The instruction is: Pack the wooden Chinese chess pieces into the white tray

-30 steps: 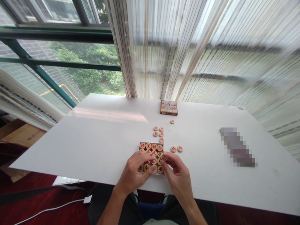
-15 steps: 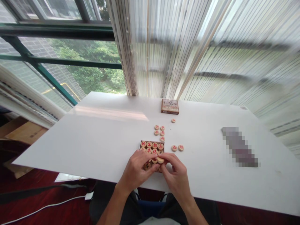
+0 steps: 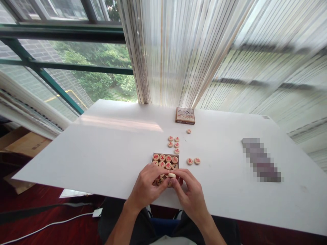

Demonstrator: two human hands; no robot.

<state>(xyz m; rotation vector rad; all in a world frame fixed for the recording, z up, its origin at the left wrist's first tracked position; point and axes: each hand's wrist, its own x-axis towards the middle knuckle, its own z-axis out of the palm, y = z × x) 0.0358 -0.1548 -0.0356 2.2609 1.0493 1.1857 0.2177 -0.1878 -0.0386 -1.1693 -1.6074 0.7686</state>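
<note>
A pale round xiangqi piece [image 3: 172, 175] is tilted with its edge toward me, pinched between the fingertips of both hands. My left hand [image 3: 148, 183] is closed at the piece's left side, and my right hand [image 3: 190, 187] is closed on its right side. Beneath them is a shallow open box [image 3: 178, 158] with rows of xiangqi pieces marked in red and black. My hands cover the nearer rows in part. Beyond the box several red-marked pieces [image 3: 176, 145] lie grouped, and two more pieces [image 3: 193, 161] lie at its right.
On the white table [image 3: 114, 146], a flat printed box [image 3: 185, 116] rests near the far edge. A single piece [image 3: 189, 131] lies in front of it. At right is a blurred-out dark object [image 3: 262, 160]. Curtains [image 3: 173, 51] hang behind the table.
The held piece has shifted slightly left and tipped, showing more of its pale edge. My right hand has moved a little left with it. The loose pieces have stayed put.
</note>
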